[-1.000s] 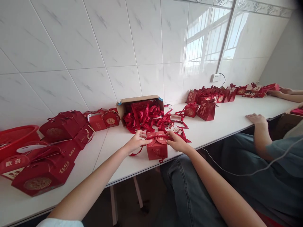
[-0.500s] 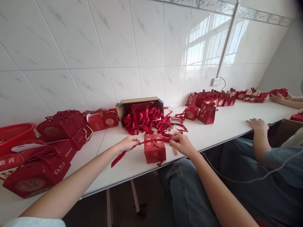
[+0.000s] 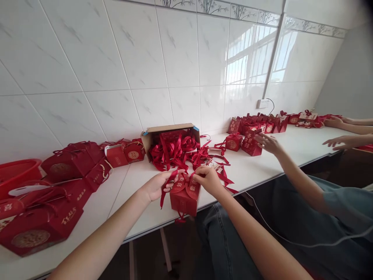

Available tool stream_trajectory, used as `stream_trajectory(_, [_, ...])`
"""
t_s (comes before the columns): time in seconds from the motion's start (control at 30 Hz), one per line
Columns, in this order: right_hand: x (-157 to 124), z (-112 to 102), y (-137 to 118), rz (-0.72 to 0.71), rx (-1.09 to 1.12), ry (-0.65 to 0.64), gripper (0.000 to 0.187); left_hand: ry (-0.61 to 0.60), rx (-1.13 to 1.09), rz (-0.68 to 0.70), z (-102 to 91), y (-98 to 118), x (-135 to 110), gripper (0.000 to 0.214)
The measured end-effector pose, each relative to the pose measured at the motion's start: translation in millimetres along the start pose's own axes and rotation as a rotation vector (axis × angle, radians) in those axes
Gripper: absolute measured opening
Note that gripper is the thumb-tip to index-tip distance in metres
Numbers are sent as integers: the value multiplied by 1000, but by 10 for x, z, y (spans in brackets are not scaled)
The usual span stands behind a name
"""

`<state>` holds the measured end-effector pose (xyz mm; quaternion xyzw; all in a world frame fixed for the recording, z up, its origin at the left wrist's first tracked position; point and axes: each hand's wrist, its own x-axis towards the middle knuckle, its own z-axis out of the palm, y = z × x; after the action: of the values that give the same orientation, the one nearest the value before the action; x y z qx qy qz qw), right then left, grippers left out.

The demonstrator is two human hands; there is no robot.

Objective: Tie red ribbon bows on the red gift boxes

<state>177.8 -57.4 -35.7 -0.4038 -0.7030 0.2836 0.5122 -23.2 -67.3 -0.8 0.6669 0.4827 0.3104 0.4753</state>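
A small red gift box (image 3: 184, 200) with gold lettering stands at the table's front edge, a ribbon tassel hanging below it. My left hand (image 3: 159, 184) is closed on a red ribbon (image 3: 163, 197) at the box's left top edge, one tail dangling down. Pinched over the top of the box, my right hand (image 3: 208, 179) grips the ribbon on the other side. Both hands are close together, and the ribbon's middle is partly hidden by the fingers.
Behind the box, an open carton (image 3: 171, 128) spills red ribbons. Dark red boxes (image 3: 72, 165) and a red basin (image 3: 20, 175) crowd the left. A neighbour's hand (image 3: 269, 144) touches a triangular box (image 3: 251, 143); finished-looking boxes (image 3: 259, 122) line the wall. Another person's hands (image 3: 335, 121) are farther right.
My hands have come closer together over the box, and the ribbon is no longer stretched out sideways. The box has shifted slightly nearer. The neighbour's hand has reached to the triangular box.
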Motion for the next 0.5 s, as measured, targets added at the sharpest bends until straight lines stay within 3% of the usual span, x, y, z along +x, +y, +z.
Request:
stream_trajectory(0.13, [82,72,-99,107,27,-133,20,189,172,180,235,-49,-96,37])
stream_trajectory(0.23, [119,53,-191,178,34,-246,17,291,326,334,300,-121,-143,35])
stream_trajectory(0.5, [257,-89,-239,274,-30,-552,19,158,586,633,144,-102,-176,28])
